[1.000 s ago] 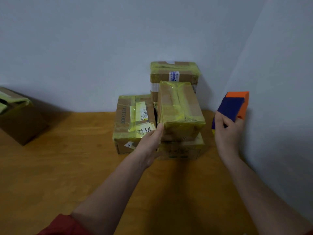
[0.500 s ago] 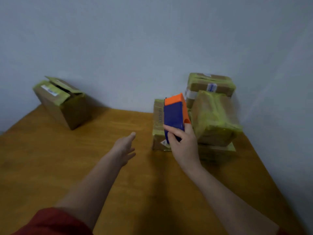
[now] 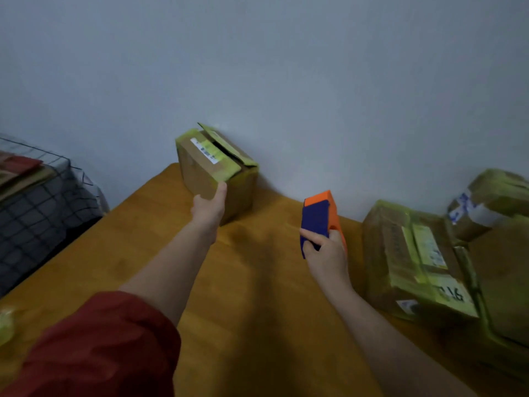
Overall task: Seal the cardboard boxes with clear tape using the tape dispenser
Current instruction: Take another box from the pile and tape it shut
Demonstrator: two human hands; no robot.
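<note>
**Left hand (image 3: 209, 207) on the open box (image 3: 213, 170); dispenser (image 3: 318, 222) waits at its 4 o'clock**

The left hand is stretched out against the box's near corner, thumb straight up along the edge. Whether the fingers curl round the side face cannot be told. The box stands at the far edge of the surface (image 3: 257, 296), against the wall, its top flaps ajar.

The right hand (image 3: 325, 255) grips the dispenser upright, clear of the surface, with the box at its 10 o'clock and well apart. The left hand is plainly the nearer one.

The gap between the flaps runs roughly from 10 to 4 o'clock, so its near end points toward the dispenser. In my judgement the box must first be drawn in and its flaps pressed flat; the tape could then be laid along that line.

Taped boxes (image 3: 415, 262) are stacked at 3 o'clock, and a wire basket (image 3: 37, 193) sits at 9.
</note>
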